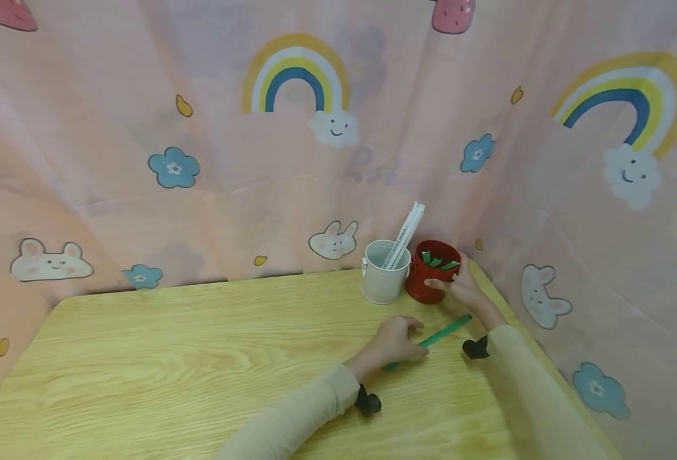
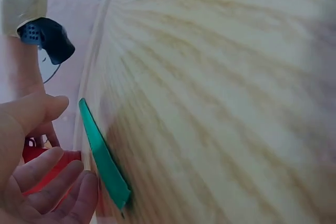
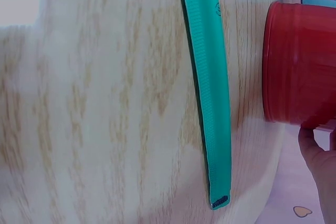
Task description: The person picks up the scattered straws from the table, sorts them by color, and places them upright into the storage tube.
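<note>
A long, thin green packet with a crimped edge and printed marks lies on the table, and it is also plain in the right wrist view. Over its middle is my left hand, fingers loosely bent and spread. The left wrist view shows those fingers beside the green packet, with nothing gripped. My right hand holds the red bucket by its right side, thumb across the front. Several green packet ends stick up inside this bucket. Part of its far side is hidden.
Left of the red bucket stands a white bucket holding several slim white printed packets. Both stand at the back right corner of the wooden table. A pink patterned curtain hangs behind and along the right side.
</note>
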### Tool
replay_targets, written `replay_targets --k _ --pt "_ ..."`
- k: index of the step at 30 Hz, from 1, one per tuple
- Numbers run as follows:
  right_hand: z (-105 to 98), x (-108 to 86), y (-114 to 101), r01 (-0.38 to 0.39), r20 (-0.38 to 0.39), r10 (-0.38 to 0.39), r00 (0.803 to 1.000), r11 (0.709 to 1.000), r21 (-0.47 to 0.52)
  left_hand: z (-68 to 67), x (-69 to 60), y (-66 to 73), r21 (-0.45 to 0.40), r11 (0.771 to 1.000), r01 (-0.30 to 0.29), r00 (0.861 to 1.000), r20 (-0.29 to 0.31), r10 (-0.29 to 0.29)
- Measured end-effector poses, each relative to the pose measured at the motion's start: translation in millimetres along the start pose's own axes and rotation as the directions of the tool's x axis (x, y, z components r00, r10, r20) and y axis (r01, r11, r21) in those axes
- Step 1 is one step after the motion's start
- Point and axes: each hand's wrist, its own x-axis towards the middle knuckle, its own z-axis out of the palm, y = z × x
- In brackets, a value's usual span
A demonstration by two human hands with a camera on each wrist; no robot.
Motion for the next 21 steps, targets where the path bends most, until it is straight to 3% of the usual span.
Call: replay_targets --k 6,14,21 --pt "-0.3 0.3 -0.6 -0.022 0.006 0.022 1.0 1.0 -0.019 2.8 -3.3 0.5 0.126 0.992 -0.026 1.0 0.021 0.024" --pt "1.3 -0.5 -0.6 0.003 -0.006 -0.003 1.0 1.0 0.022 7.0 -6.2 3.7 0.213 0.976 -0.052 0.998 0.035 0.045" --pt "0.3 1.5 -1.1 0.008 0.004 -0.008 1.0 0.999 0.032 3.9 -7.9 4.4 0.208 0.977 -0.037 0.999 0.041 0.029"
